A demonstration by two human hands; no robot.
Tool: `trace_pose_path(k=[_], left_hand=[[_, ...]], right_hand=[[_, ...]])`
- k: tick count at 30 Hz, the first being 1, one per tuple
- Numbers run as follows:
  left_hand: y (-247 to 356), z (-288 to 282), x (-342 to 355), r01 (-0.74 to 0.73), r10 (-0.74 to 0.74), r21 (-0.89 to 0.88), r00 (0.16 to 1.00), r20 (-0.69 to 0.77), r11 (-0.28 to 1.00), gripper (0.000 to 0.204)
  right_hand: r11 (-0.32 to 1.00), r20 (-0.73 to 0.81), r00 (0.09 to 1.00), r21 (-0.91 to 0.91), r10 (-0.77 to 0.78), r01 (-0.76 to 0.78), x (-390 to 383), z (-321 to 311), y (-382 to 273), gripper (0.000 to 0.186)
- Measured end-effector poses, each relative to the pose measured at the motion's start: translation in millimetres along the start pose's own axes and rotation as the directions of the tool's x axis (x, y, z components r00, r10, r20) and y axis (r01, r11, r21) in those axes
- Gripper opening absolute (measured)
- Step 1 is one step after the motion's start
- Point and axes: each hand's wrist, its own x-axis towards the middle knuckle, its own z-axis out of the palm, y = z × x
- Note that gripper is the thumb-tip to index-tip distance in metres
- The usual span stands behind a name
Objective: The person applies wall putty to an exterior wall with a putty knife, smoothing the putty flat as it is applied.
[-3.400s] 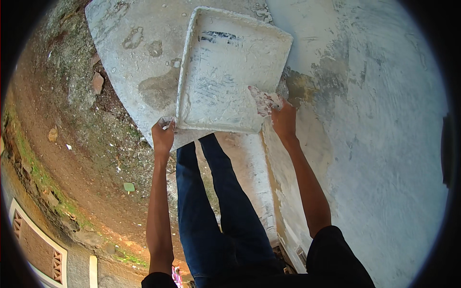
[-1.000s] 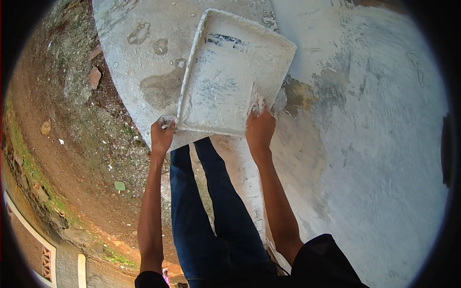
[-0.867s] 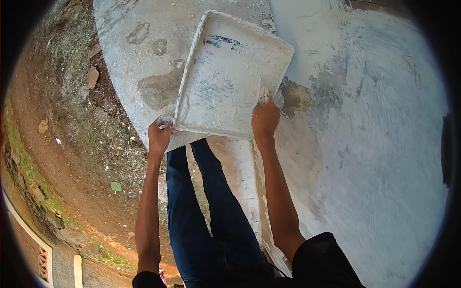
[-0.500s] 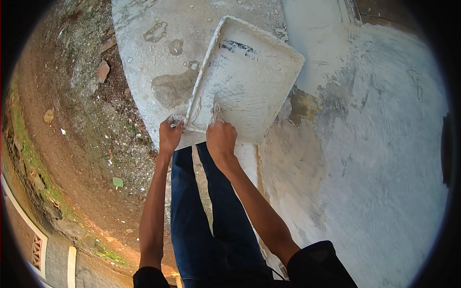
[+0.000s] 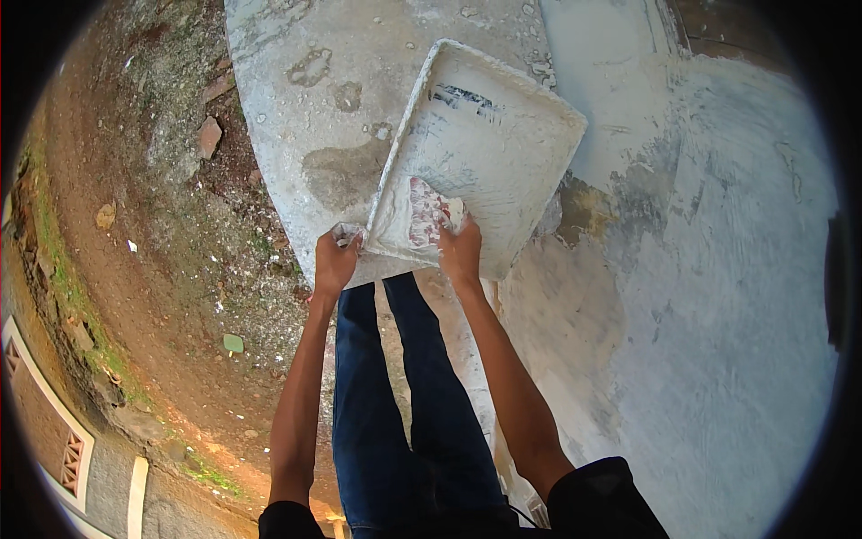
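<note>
White-crusted tray (image 5: pixel 516 171) beyond left hand (image 5: pixel 335 260) and right hand (image 5: pixel 461 256), long axis leading away, rightward. Scraper (image 5: pixel 427 214) held in right, broad edge facing left, over tray's near-left corner; left curled at same corner (unclear whether gripping).

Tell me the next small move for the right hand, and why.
Probably push the scraper slightly left, toward the wall of the tray: the right hand holds its smeared blade close to that side, white paste lies between blade and wall, and the left hand is at the near left corner, perhaps able to steady the tray.
</note>
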Motion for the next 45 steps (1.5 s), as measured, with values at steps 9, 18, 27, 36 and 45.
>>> trace_pose_path(k=[9,18,27,36,45], left_hand=[[4,0,1,-0.007,0.006,0.066,1.000,0.019,0.998,0.010],[1,0,1,-0.027,0.025,0.103,0.999,0.019,0.994,0.011],[-7,0,3,-0.051,0.051,0.077,0.999,0.002,0.996,0.011],[-1,2,1,-0.056,0.058,0.149,0.998,-0.004,0.987,0.010],[-3,4,3,-0.038,0.038,0.093,0.999,0.002,0.995,0.009]], right_hand=[[0.982,0.010,0.998,0.178,0.065,-0.066,3,12,2,0.033],[0.986,-0.004,1.000,0.167,-0.009,0.010,-10,15,7,0.031],[0.983,-0.061,0.997,0.178,0.051,-0.039,-16,26,-5,0.028],[0.991,-0.103,0.994,0.134,0.040,-0.026,-16,23,-2,0.028],[0.997,-0.025,0.999,0.080,0.022,-0.020,-18,16,2,0.033]])
